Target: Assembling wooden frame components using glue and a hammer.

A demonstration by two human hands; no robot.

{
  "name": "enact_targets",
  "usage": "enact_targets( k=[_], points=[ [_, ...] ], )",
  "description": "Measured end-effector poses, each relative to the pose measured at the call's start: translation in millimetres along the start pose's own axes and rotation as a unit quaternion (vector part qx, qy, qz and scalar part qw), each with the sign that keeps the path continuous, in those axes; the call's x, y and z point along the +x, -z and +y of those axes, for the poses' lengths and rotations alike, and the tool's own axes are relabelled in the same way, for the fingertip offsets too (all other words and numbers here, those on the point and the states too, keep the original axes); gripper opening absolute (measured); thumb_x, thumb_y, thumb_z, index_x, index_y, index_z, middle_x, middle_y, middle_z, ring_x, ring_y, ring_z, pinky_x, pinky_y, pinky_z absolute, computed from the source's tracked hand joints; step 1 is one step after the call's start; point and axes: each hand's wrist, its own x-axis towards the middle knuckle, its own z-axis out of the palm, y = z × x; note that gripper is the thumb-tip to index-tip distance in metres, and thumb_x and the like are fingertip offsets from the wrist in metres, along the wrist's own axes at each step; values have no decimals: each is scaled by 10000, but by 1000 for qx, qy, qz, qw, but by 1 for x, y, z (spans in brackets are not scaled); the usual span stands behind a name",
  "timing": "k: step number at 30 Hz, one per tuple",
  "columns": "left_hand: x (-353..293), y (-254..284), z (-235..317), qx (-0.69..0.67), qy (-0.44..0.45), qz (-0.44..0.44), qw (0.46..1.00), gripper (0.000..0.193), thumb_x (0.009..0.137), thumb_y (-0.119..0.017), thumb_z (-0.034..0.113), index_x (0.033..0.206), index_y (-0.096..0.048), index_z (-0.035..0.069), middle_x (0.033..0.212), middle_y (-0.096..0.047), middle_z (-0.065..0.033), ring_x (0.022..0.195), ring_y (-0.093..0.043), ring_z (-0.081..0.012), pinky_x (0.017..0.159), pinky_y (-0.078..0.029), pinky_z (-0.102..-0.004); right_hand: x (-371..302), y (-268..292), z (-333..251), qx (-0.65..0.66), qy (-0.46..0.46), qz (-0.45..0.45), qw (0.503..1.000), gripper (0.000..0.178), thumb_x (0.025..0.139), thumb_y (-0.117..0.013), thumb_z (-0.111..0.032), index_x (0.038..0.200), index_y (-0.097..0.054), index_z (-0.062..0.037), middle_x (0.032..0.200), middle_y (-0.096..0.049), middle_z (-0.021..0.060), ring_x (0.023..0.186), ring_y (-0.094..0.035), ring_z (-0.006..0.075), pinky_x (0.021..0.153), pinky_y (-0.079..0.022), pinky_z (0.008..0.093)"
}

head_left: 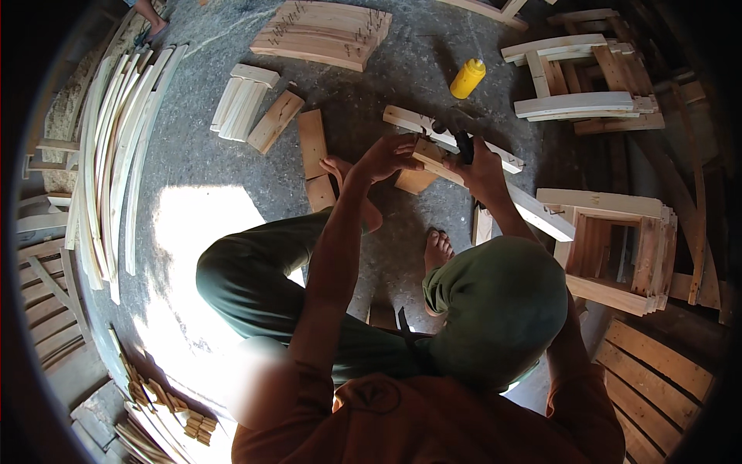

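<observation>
My left hand (pixel 386 158) is closed around the near end of a pale wooden bar (pixel 533 210), which slants down to the right in front of me. In my right hand (pixel 485 168) is a dark-handled tool (pixel 464 145), held over the same bar; its exact kind is hard to make out. Just beyond lies a second pale wooden bar (pixel 501 157), roughly parallel to the first. A short wooden block (pixel 416 182) rests on the floor below my left hand. My bare feet stand on either side of this spot.
A yellow bottle (pixel 468 79) stands ahead. Stacked wooden frames (pixel 610 203) are on the right, with more frames (pixel 576 104) behind. Long strips (pixel 116 155) lie at left. Curved boards (pixel 321 35), a bundle of short pieces (pixel 241 104) and loose planks (pixel 276 121) sit farther off.
</observation>
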Motion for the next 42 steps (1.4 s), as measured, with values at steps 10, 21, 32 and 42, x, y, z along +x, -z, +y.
enact_targets(
  k=[10,21,32,42],
  points=[
    [-16,0,-5,17,-22,15,1000,658,729,-794,-30,1333,-534,-2,1246,-646,-110,1202,-572,-189,1052,-433,-345,-10,3,-1,-27,12,-26,999,567,752,-822,-391,978,-482,2,717,-642,193,710,-688,370,634,-519,443],
    [-19,2,-7,157,7,0,988,514,763,-781,21,1239,-588,1,1187,-666,-94,1156,-598,-196,1040,-433,-347,-19,5,-1,-53,71,-26,996,543,748,-819,-359,992,-500,7,778,-650,205,769,-684,396,686,-519,461],
    [-21,-3,4,30,40,10,999,601,802,-816,188,1274,-546,-68,1193,-658,-135,1145,-603,-203,994,-475,-332,1,7,8,-70,100,-66,990,501,737,-825,-296,1025,-538,-4,835,-660,181,786,-696,331,691,-531,419],
    [-13,-15,2,2,-37,86,996,572,818,-791,111,1316,-536,-10,1211,-605,-109,1133,-598,-227,944,-515,-335,21,1,32,-61,171,-15,983,614,729,-821,-223,1242,-553,-18,880,-675,157,698,-693,267,608,-541,390]
  ],
)
